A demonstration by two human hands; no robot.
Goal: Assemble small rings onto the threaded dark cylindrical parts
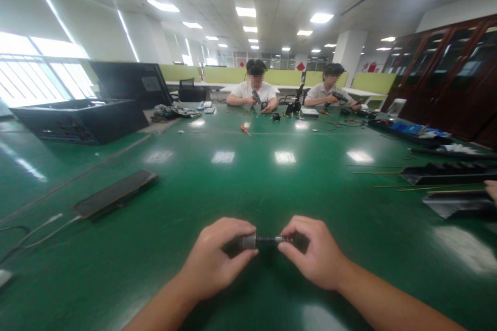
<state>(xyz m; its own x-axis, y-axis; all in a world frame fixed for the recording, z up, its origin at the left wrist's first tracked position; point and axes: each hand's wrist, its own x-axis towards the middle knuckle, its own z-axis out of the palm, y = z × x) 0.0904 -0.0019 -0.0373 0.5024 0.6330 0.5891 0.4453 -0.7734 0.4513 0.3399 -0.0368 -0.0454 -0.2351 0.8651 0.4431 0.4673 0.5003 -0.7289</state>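
Just above the green tabletop, a small metal part with a grey cylinder and a thin dark shaft lies level between my two hands. My left hand has its thumb and fingers closed around the thick cylinder end. The thumb and forefinger of my right hand pinch the other end, where a silvery ridged tip shows. Fingers cover some of both ends, so I cannot tell exactly what kind of part it is.
A dark flat power bank-like slab with a cable lies left. Behind it stands an open black computer case. Dark trays with thin rods are at right, near another person's hand. A red screwdriver lies farther off, before two people holding power drills.
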